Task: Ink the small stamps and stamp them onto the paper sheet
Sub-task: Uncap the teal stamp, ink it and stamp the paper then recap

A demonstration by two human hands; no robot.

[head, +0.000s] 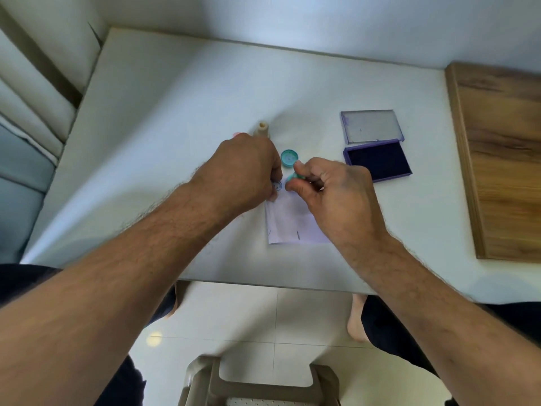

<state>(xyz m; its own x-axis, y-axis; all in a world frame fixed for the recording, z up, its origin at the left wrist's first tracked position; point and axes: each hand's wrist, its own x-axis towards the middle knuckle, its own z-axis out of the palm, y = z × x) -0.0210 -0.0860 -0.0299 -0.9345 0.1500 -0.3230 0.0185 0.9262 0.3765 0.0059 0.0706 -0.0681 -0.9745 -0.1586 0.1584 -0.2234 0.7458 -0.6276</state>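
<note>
Teal stamp [296, 177] (tilted) pinched in right hand [330, 194].

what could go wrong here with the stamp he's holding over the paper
The right hand pinches the teal stamp at an angle, so the print may smudge. The paper sheet is small and the left hand holds only its far corner, so it could shift. The open ink pad lies close by the right hand, which could brush it.

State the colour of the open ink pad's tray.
Purple tray, dark blue-violet pad inside; head view.
</note>
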